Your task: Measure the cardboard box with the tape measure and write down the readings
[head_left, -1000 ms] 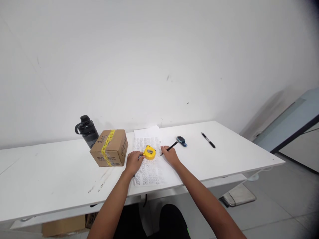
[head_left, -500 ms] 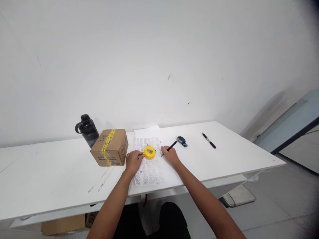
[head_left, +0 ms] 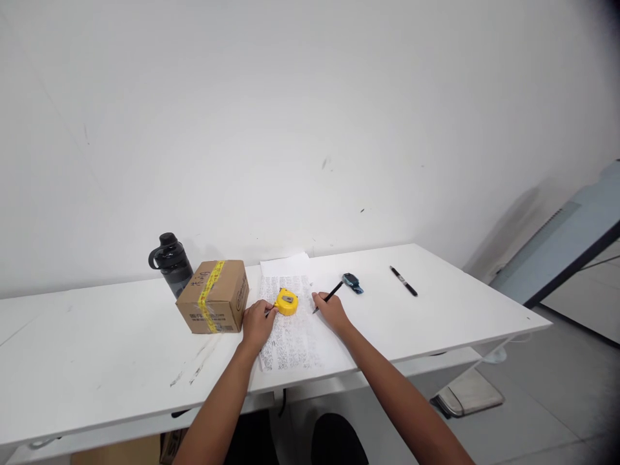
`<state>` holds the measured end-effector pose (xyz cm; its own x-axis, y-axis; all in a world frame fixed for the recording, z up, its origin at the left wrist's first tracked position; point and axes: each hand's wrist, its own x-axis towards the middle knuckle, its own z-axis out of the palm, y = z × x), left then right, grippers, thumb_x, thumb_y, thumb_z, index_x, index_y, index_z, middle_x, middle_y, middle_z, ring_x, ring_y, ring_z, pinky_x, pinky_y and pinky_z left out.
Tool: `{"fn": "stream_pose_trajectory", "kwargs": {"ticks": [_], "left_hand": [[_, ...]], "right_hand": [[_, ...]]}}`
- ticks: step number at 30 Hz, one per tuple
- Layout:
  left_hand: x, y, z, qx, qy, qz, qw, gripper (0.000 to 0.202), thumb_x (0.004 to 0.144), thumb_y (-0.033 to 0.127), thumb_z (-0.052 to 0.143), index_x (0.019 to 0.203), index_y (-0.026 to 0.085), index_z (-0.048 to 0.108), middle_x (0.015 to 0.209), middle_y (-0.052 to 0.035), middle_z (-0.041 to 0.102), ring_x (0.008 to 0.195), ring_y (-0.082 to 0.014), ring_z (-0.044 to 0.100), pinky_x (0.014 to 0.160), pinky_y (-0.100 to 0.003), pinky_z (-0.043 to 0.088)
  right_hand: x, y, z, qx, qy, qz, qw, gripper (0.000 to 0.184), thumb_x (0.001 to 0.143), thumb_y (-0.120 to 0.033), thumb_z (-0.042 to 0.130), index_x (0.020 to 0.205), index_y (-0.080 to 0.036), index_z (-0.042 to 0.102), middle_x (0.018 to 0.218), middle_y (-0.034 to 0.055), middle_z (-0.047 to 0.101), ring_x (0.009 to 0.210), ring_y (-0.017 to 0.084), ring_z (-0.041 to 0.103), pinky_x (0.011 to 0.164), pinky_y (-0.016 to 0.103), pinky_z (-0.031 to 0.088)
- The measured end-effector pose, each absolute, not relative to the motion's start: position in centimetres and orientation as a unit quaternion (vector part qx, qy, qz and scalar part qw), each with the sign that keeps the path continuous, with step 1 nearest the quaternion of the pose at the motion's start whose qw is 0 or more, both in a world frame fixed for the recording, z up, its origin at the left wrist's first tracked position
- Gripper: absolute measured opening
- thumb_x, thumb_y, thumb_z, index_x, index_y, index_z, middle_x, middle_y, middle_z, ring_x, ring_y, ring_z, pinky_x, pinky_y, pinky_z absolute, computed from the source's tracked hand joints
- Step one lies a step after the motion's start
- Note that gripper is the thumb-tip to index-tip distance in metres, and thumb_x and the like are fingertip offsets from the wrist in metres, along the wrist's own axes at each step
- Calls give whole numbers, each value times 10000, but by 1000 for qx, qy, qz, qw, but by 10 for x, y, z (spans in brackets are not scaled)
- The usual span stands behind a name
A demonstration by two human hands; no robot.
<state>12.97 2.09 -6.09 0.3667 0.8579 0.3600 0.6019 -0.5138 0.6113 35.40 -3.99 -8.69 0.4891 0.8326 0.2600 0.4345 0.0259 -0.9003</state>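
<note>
My left hand [head_left: 258, 325] rests on the left edge of the printed paper [head_left: 293, 349], beside the cardboard box. Its fingers are closed at the left corner of a yellow tape measure [head_left: 287, 301], which lies on the sheet. A small dark bit shows between thumb and forefinger; what it is I cannot make out. My right hand [head_left: 332, 313] grips a black pen [head_left: 334, 292] at a slant, its tip down at the right side of the paper. Dense rows of dark print cover the sheet, partly hidden by the hands and the tape measure.
A taped cardboard box [head_left: 213, 297] stands left of the paper, with a black water bottle [head_left: 170, 261] behind it. To the right lie a small dark teal object [head_left: 352, 283] and another pen [head_left: 403, 281]. The white table [head_left: 121, 361] meets the wall at the back.
The view has tipped up slightly, so the table sits lower in the picture. Both hands keep their grips; the tape measure has shifted very slightly toward my left hand.
</note>
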Motion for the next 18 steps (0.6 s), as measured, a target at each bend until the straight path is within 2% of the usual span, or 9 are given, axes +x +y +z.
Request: {"fn": "stream_pose_trajectory", "kwargs": {"ticks": [4,8,13,18], "left_hand": [[130,20,-59,807,463,319,181,110,863,306,543,832,214,594,835,2,694,775,-156,618,664,-256,372],[130,18,-56,807,481,294,176,120,891,314,500,910,226,579,742,16,673,705,-155,600,631,-251,341],[131,16,-52,803,498,276,179,129,887,323,499,956,234,563,684,30,623,665,-145,578,614,-244,320],[131,12,-49,806,493,248,212,319,843,347,527,1150,262,548,692,27,602,684,-159,573,617,-248,328]], "right_hand": [[353,-40,-85,-677,-466,182,540,407,787,-485,452,490,-207,445,477,-26,464,537,138,456,542,245,350],[351,-42,-83,-680,-461,180,540,403,798,-476,452,498,-209,422,487,-33,456,532,132,451,544,241,345],[348,-43,-82,-701,-437,159,541,402,807,-470,437,509,-222,330,461,-54,341,494,121,371,508,241,288],[348,-43,-81,-705,-441,164,531,390,797,-452,445,507,-219,326,469,-54,341,501,119,368,504,236,283]]}}
